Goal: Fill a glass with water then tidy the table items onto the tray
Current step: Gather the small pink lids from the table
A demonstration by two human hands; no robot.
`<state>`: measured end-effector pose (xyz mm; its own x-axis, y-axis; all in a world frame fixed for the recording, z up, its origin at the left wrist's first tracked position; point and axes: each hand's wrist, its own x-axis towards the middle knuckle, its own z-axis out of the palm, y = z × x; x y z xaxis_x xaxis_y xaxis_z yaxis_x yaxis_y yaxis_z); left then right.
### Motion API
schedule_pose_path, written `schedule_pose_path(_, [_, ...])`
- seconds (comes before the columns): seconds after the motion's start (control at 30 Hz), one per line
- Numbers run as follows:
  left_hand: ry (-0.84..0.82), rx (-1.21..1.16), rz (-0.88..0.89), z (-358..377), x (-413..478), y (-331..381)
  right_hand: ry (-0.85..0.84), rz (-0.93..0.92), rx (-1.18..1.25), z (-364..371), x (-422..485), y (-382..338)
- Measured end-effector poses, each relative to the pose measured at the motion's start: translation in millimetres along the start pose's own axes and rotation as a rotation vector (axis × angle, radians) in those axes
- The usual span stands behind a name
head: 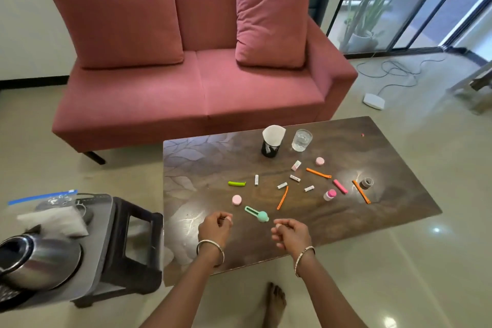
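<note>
A clear glass (301, 140) holding water stands at the far side of the dark wooden table (197, 162), beside a black cup (272, 142) lined with white paper. Small items lie scattered over the table: a green clip (237, 183), a pink round lid (236, 200), a mint green tool (257, 214), orange clips (282, 197), several small white tubes and a pink-capped bottle (330, 195). My left hand (215, 226) and my right hand (290, 233) hover over the near edge, fingers curled, with nothing seen in them. The grey tray (105, 210) rests on a stool to the left.
A steel kettle (40, 261), a zip bag (45, 200) and a white pouch (57, 221) sit on the tray. A red sofa (197, 82) stands behind the table. A grey tape roll (366, 182) lies at the table's right. My bare foot (275, 301) is on the floor.
</note>
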<state>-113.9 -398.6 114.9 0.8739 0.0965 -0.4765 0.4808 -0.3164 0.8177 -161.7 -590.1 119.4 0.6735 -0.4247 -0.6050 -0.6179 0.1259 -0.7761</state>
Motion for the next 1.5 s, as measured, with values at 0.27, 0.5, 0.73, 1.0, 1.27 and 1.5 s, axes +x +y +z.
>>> schedule_pose_path(0.27, [0.041, 0.083, -0.101, 96, 36, 21, 0.013, 0.087, -0.036, -82, 98, -19])
schedule_pose_path(0.5, [0.156, 0.218, -0.168, 127, 65, 14, -0.014, 0.144, -0.137, -109, 158, -31])
schedule_pose_path(0.73, [0.162, 0.348, -0.188, 133, 116, 0, -0.05, 0.205, -0.213, -95, 193, -18])
schedule_pose_path(1.0, [-0.039, 0.751, -0.172, 130, 200, -27, -0.103, 0.286, -0.29, -64, 215, -4])
schedule_pose_path(1.27, [-0.223, 0.936, -0.156, 139, 238, -55, -0.092, 0.38, -0.3, -33, 243, -2])
schedule_pose_path(1.5, [-0.259, 1.093, -0.011, 137, 257, -54, -0.11, 0.388, -0.315, -18, 260, -11])
